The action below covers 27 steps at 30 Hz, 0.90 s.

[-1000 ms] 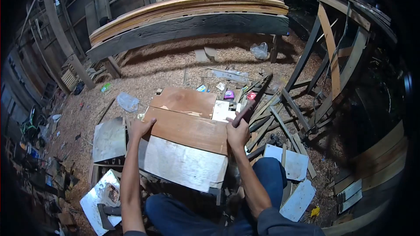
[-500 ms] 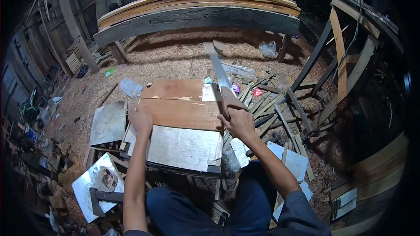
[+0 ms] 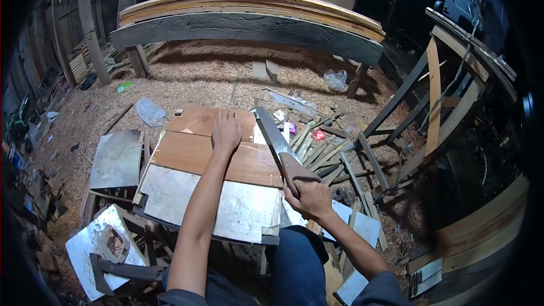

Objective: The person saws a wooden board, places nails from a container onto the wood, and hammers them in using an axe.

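My right hand is wrapped round the brown handle of a handsaw. Its blade slants forward and left, the tip by the right end of the far wooden board. My left hand lies flat on that board near its right end, fingers stretched forward. A longer reddish-brown board lies alongside, nearer to me. Both rest on a low worktable whose whitish top shows along the front.
Stacked planks lie on a long bench at the back. Offcuts litter the ground right of the worktable. A wooden trestle stands at right. A white panel with a hole sits at front left. Wood shavings cover the floor.
My left hand has moved from the boards' left end to the far board's right part. The saw has come down and back, its tip now at that board's end. The view has shifted slightly.
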### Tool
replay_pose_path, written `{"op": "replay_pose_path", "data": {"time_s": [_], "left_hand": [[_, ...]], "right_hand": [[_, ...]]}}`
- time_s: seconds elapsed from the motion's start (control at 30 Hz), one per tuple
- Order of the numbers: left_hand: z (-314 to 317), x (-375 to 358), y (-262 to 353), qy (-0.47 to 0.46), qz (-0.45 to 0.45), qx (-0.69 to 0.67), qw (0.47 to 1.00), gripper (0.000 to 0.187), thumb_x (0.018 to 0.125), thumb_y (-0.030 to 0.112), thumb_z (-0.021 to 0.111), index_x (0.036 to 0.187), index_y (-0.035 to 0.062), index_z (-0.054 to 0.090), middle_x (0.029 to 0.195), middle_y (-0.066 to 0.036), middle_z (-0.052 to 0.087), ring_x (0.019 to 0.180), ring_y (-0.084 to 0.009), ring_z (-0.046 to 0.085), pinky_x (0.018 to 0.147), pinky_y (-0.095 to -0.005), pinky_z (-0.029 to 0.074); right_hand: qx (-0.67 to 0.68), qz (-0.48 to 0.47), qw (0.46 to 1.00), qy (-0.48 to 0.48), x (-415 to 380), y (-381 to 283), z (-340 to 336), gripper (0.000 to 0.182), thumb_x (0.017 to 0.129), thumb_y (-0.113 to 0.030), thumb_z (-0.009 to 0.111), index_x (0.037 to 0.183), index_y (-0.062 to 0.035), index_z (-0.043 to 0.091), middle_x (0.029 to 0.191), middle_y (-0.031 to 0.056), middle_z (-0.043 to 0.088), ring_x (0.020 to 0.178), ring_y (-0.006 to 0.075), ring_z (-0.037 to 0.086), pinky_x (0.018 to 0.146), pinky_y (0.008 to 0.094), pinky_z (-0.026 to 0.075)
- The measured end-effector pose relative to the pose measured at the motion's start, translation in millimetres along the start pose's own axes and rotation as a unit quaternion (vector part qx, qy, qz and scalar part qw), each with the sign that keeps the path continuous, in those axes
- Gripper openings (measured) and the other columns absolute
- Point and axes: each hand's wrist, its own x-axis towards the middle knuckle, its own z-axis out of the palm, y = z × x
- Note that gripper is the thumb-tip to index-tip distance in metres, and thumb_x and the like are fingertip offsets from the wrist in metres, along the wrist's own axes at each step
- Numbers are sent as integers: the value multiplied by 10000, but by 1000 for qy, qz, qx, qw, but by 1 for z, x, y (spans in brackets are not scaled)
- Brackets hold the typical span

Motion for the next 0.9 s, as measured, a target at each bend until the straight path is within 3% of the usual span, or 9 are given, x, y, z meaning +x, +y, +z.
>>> {"op": "replay_pose_path", "data": {"time_s": [0.07, 0.17, 0.27, 0.3, 0.43, 0.53, 0.67, 0.8, 0.9], "left_hand": [[-1, 21, -2, -44, 2, -8, 999, 376, 886, 237, 528, 1153, -12, 618, 1208, -180, 601, 1219, -337, 501, 1013, -457, 417], [36, 46, -13, 11, 64, -38, 997, 361, 882, 237, 491, 1097, -7, 648, 1123, -200, 635, 1122, -348, 554, 983, -453, 432], [19, 50, 5, -101, 5, -22, 995, 356, 892, 249, 465, 1039, -7, 664, 1054, -224, 655, 1052, -360, 588, 964, -452, 443], [22, 48, 4, -71, 16, -20, 997, 369, 909, 264, 436, 977, -7, 677, 1044, -222, 669, 1039, -362, 601, 951, -461, 449], [24, 48, 4, -71, 45, 9, 996, 394, 929, 279, 410, 957, 3, 689, 1077, -204, 676, 1069, -349, 601, 973, -447, 436], [19, 49, 8, -77, 40, 2, 996, 408, 927, 284, 408, 944, 7, 706, 1055, -222, 683, 1051, -351, 610, 976, -449, 430], [14, 55, 14, -127, -3, 15, 992, 427, 931, 284, 406, 902, 8, 731, 1017, -215, 699, 1025, -351, 622, 964, -459, 422], [22, 50, 8, -45, 34, -20, 998, 424, 932, 279, 421, 866, 3, 735, 974, -189, 712, 1009, -329, 632, 947, -455, 427], [22, 49, 7, -59, 36, -7, 998, 398, 925, 268, 436, 870, 11, 735, 981, -170, 715, 990, -310, 632, 932, -433, 429]], "right_hand": [[-3, -16, 1000, 18, 1, 7, 5, 401, 866, -425, 596, 634, -98, 612, 537, 135, 588, 498, 320, 624, 491, 447, 494], [-7, -22, 999, 23, 8, 9, 2, 393, 854, -420, 615, 629, -98, 609, 534, 123, 588, 493, 302, 625, 477, 417, 501], [30, -13, 999, 31, 11, 14, 14, 390, 834, -421, 633, 614, -100, 597, 528, 129, 583, 493, 306, 625, 479, 421, 503], [50, -10, 998, 26, 15, 12, 14, 370, 824, -411, 637, 646, -91, 584, 532, 133, 582, 490, 312, 621, 478, 426, 502], [58, 22, 998, -32, 28, -9, 4, 285, 851, -340, 611, 786, -67, 567, 585, 167, 579, 552, 370, 613, 544, 480, 496], [42, 19, 999, -19, 30, -18, 19, 275, 863, -331, 592, 793, -66, 560, 587, 165, 579, 550, 370, 611, 546, 496, 491], [-27, 22, 999, 25, 20, -29, 19, 300, 889, -352, 580, 761, -82, 553, 527, 109, 568, 446, 304, 590, 463, 424, 490], [-56, 3, 998, 27, 14, -28, 13, 314, 892, -358, 585, 741, -84, 554, 509, 113, 555, 440, 299, 585, 457, 423, 484], [-57, 1, 998, 5, 15, -29, 6, 308, 872, -338, 627, 714, -87, 544, 530, 120, 544, 462, 312, 576, 462, 433, 470]]}}
